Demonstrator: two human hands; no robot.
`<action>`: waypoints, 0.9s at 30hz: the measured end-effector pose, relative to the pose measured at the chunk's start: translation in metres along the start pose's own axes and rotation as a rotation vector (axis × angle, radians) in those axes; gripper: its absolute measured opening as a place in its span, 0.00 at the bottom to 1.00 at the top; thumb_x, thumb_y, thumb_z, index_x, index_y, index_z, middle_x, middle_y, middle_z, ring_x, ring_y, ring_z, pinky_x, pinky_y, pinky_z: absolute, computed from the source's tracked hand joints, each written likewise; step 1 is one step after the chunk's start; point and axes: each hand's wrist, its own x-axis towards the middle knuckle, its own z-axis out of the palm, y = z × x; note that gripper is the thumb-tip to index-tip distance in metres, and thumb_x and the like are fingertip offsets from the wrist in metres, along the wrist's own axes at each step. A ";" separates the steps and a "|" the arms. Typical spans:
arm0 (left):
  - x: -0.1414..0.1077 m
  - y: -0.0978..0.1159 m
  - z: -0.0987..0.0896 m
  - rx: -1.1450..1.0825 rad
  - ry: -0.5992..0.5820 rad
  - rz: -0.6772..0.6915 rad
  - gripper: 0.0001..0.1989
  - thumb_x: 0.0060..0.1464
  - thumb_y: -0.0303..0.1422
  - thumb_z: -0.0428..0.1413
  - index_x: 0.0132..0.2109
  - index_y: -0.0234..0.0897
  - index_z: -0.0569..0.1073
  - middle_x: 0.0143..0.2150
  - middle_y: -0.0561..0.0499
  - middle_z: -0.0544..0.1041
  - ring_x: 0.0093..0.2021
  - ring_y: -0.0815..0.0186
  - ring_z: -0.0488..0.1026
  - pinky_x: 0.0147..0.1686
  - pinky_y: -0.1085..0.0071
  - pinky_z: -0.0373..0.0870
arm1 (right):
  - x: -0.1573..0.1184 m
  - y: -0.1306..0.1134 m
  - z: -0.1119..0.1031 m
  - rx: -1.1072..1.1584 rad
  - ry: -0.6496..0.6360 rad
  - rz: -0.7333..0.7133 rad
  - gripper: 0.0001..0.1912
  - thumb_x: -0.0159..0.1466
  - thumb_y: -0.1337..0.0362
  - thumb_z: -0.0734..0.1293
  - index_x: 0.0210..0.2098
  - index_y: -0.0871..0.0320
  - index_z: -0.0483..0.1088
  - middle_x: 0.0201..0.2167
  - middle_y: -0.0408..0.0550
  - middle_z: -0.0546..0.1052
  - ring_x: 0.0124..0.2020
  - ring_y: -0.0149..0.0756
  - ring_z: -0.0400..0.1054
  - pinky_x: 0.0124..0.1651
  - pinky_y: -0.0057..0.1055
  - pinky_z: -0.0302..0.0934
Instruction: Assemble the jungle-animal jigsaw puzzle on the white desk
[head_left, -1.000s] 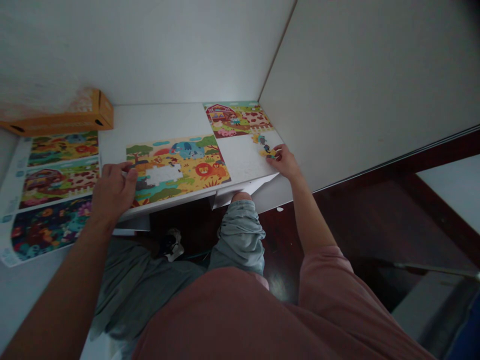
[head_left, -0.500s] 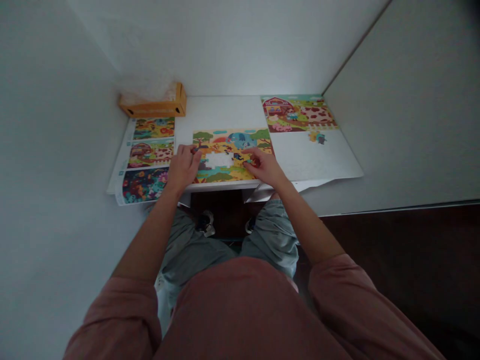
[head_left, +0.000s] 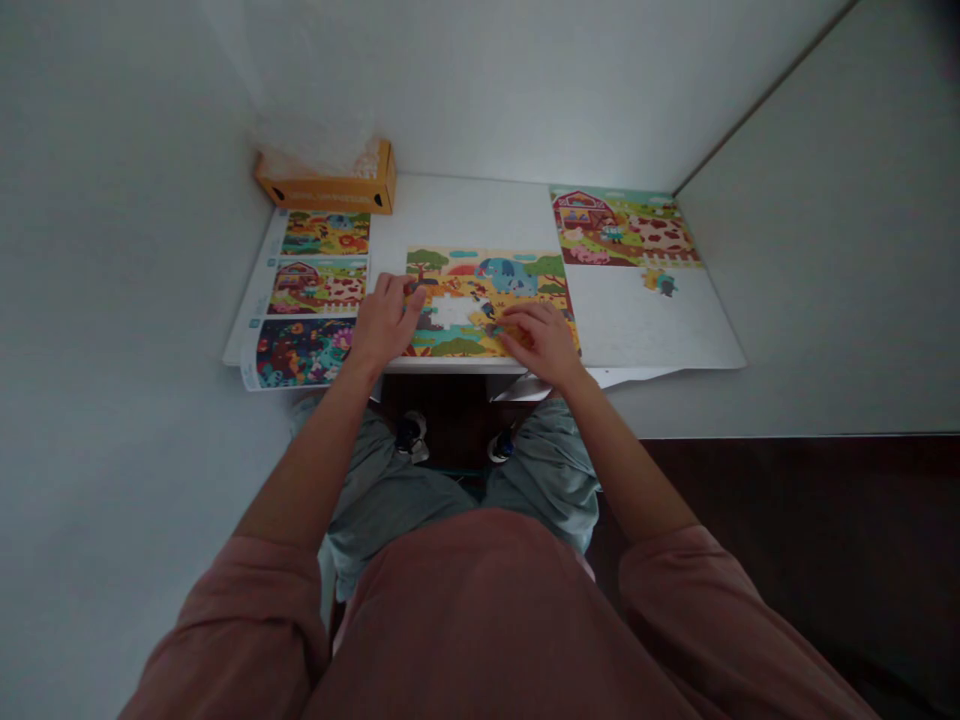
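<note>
A jigsaw puzzle of savanna animals (head_left: 457, 347) lies near the front edge of the white table, with an irregular white gap left of its middle. My left hand (head_left: 386, 318) rests at the puzzle's left edge, thumb and fingers apart. Over the lower right part is my right hand (head_left: 541, 338), its thumb and fingertips closed around a small puzzle piece (head_left: 493, 329) by the right end of the gap. The fingers partly hide that piece. Whether it lies flat or is lifted, I cannot tell.
At the back right lies a farm puzzle (head_left: 600, 235), with a few loose pieces (head_left: 660, 283) below it. A sheet with three small pictures (head_left: 319, 287) hangs slightly over the left front edge. Behind it stands an orange box (head_left: 330, 193) with clear plastic. Walls border the table.
The camera view has shifted, so the table things sit farther right. My right fingers have drawn closer to the gap's right end, while my left hand stays at the puzzle's left edge.
</note>
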 end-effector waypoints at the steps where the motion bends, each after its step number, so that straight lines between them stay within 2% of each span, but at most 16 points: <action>1: 0.000 0.000 0.000 -0.012 0.005 -0.007 0.22 0.53 0.41 0.30 0.48 0.34 0.55 0.45 0.46 0.57 0.44 0.65 0.54 0.43 0.65 0.47 | -0.002 -0.002 0.001 -0.005 -0.010 -0.011 0.15 0.58 0.58 0.49 0.42 0.46 0.58 0.43 0.38 0.60 0.46 0.33 0.50 0.48 0.36 0.44; 7: 0.001 -0.004 0.005 -0.097 0.045 -0.027 0.19 0.52 0.43 0.33 0.46 0.42 0.57 0.44 0.49 0.58 0.44 0.63 0.55 0.43 0.64 0.47 | -0.015 -0.020 0.012 -0.045 0.001 0.018 0.21 0.56 0.54 0.52 0.49 0.47 0.50 0.47 0.39 0.57 0.47 0.39 0.48 0.47 0.40 0.44; 10: 0.001 -0.005 0.006 -0.123 0.053 -0.028 0.19 0.52 0.44 0.33 0.46 0.41 0.57 0.44 0.48 0.57 0.44 0.63 0.54 0.43 0.63 0.46 | -0.016 -0.031 0.015 -0.073 0.008 0.039 0.24 0.55 0.51 0.52 0.51 0.46 0.46 0.49 0.38 0.53 0.49 0.40 0.45 0.47 0.41 0.43; 15: 0.001 -0.006 0.007 -0.099 0.052 -0.001 0.19 0.52 0.42 0.33 0.45 0.39 0.58 0.43 0.47 0.57 0.43 0.64 0.55 0.42 0.64 0.47 | -0.010 -0.044 0.016 -0.108 0.019 0.034 0.24 0.56 0.51 0.50 0.51 0.46 0.43 0.51 0.36 0.48 0.52 0.36 0.38 0.50 0.41 0.36; 27: 0.001 -0.009 0.009 -0.053 0.071 0.003 0.20 0.52 0.43 0.33 0.46 0.36 0.57 0.44 0.46 0.56 0.42 0.66 0.55 0.42 0.65 0.47 | -0.003 -0.050 0.025 -0.116 0.013 0.121 0.28 0.54 0.48 0.51 0.52 0.48 0.42 0.52 0.40 0.47 0.51 0.42 0.39 0.49 0.45 0.35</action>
